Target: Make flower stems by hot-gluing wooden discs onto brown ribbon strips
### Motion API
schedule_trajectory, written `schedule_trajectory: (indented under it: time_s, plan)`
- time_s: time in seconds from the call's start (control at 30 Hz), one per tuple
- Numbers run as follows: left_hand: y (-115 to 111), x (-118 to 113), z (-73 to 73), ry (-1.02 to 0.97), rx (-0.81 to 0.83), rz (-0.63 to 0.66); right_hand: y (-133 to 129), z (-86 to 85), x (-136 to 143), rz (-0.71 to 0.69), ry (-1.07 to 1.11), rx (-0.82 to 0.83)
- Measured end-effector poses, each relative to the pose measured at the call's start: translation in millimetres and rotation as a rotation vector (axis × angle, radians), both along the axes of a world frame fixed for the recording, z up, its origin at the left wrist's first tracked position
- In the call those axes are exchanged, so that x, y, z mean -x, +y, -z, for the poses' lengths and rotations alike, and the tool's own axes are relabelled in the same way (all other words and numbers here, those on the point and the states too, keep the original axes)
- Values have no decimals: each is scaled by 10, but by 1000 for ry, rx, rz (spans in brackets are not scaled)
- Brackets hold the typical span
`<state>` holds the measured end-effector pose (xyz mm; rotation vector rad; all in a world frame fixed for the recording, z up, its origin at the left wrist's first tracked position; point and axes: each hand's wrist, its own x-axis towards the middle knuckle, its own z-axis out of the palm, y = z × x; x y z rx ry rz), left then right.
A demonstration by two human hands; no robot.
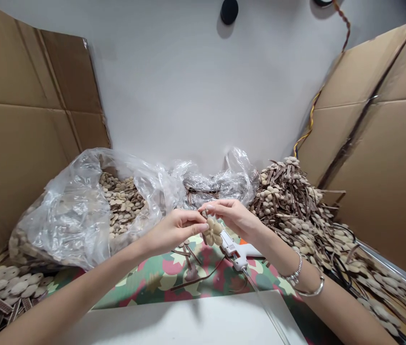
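Between my hands is a beige fabric flower with rounded petals, held up above the cloth. My left hand pinches its left side between thumb and fingers. At the flower's upper edge, the fingertips of my right hand press together on a small dark strip; how firmly they grip it is hard to see. Just behind and below the flower lies a white glue gun, with a clear glue stick running out of its back end toward me. Brown ribbon strips lie on the cloth below my hands.
A camouflage-patterned cloth covers the table, with a white board at the front. To the left stands a clear plastic bag of beige flowers. Flowers with ribbons heap up on the right. Cardboard walls flank both sides.
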<state>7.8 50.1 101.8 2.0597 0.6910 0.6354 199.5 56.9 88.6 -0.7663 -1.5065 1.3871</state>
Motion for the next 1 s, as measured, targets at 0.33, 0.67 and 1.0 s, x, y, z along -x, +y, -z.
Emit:
schedule_trajectory:
  time_s: [0.33,0.67,1.0]
  plan:
    - [-28,19,-36,64,94,43,-87,-53,23,51,-188,-64]
    - [-28,-8,-57,-114,341,44,-125,0,76,116,-237,-224]
    - [-60,-1,-92,-77,335,38,-175,-53,86,196,-302,-260]
